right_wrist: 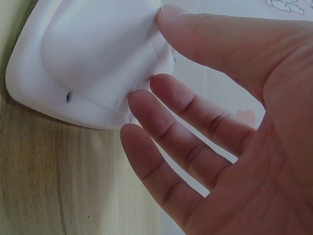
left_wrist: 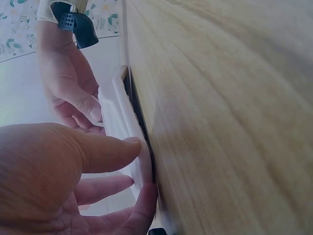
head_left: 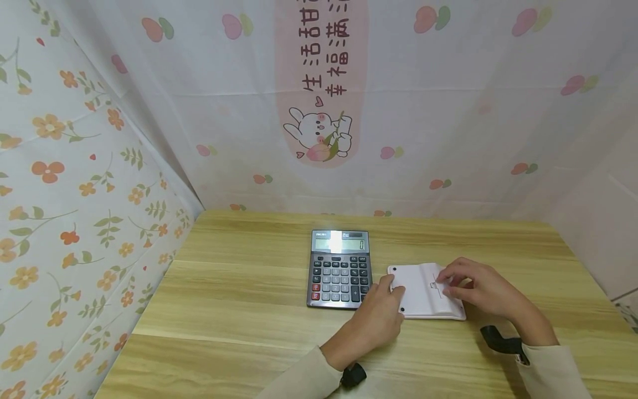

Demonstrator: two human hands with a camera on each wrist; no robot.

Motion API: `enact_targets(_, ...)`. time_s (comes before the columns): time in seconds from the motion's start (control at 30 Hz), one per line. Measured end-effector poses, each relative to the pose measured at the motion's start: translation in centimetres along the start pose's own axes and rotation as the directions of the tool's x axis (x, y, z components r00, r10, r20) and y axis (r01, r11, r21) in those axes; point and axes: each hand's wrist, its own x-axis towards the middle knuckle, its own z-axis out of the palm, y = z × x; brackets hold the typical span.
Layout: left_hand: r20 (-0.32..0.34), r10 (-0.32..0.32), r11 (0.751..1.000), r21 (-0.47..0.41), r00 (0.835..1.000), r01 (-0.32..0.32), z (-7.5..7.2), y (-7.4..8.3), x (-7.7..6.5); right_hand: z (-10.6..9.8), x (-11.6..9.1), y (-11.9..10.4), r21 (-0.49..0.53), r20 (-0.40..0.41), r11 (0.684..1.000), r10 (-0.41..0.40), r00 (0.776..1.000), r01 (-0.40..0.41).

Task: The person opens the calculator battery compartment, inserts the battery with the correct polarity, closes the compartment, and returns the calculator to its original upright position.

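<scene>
A white calculator (head_left: 416,288) lies back side up on the table, with small dark dots at its corners and a raised ridge across it. My left hand (head_left: 375,320) grips its left edge; in the left wrist view the thumb (left_wrist: 115,151) lies over the top and the other fingers are along the side. Over the ridge, my right hand (head_left: 473,285) bends its thumb and forefinger down beside a small slotted latch mark (head_left: 433,285). The right wrist view shows the thumb (right_wrist: 195,32) at the casing and the other fingers loosely extended near its edge.
A dark grey calculator (head_left: 339,271) lies face up just left of the white one, its display showing 0. Behind the wooden table (head_left: 239,277) hangs a printed curtain (head_left: 224,122), and a flowered cloth (head_left: 89,194) covers the left side.
</scene>
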Motion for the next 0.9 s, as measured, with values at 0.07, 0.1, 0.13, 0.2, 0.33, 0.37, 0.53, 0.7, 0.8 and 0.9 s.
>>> enact_targets(0.07,-0.002,0.002,1.000,0.001,1.000,-0.002,0.02,-0.02,-0.01,0.00,0.01,-0.01,-0.001,-0.001,1.000,0.005,1.000,-0.005)
enact_targets(0.1,-0.003,0.005,1.000,0.004,1.000,-0.005,0.04,-0.02,-0.02,-0.03,0.00,0.01,-0.003,0.000,1.000,0.005,1.000,-0.005)
enact_targets(0.13,-0.005,0.007,1.000,0.007,1.000,-0.007,0.06,-0.03,-0.02,-0.05,0.00,0.02,-0.006,0.001,1.000,0.005,1.000,-0.005)
enact_targets(0.2,-0.009,0.012,1.000,0.012,1.000,-0.012,0.10,-0.05,-0.03,-0.07,0.01,0.01,-0.007,0.003,1.000,0.003,1.000,-0.003)
enact_targets(0.33,-0.014,0.015,1.000,0.020,1.000,-0.015,0.18,-0.06,-0.04,-0.13,0.04,-0.06,-0.003,0.005,1.000,0.001,1.000,-0.001)
enact_targets(0.37,-0.014,0.014,1.000,0.020,1.000,-0.014,0.19,-0.06,-0.04,-0.14,0.04,-0.10,-0.001,0.008,1.000,0.005,1.000,-0.005)
enact_targets(0.53,-0.012,0.014,1.000,0.024,1.000,-0.013,0.15,-0.01,0.01,-0.15,0.03,-0.25,-0.001,0.014,1.000,0.024,1.000,-0.024)
enact_targets(0.7,-0.002,0.004,1.000,0.018,1.000,-0.004,0.17,0.03,0.11,0.01,0.07,-0.17,-0.003,0.010,1.000,0.009,1.000,-0.009)
enact_targets(0.8,0.003,-0.004,1.000,0.016,1.000,0.004,0.13,0.07,0.10,0.08,0.08,-0.12,-0.002,0.003,1.000,-0.001,1.000,0.001)
enact_targets(0.9,0.004,-0.007,1.000,0.013,1.000,0.007,0.08,0.11,0.07,0.08,0.09,-0.13,-0.001,0.004,1.000,-0.004,1.000,0.004)
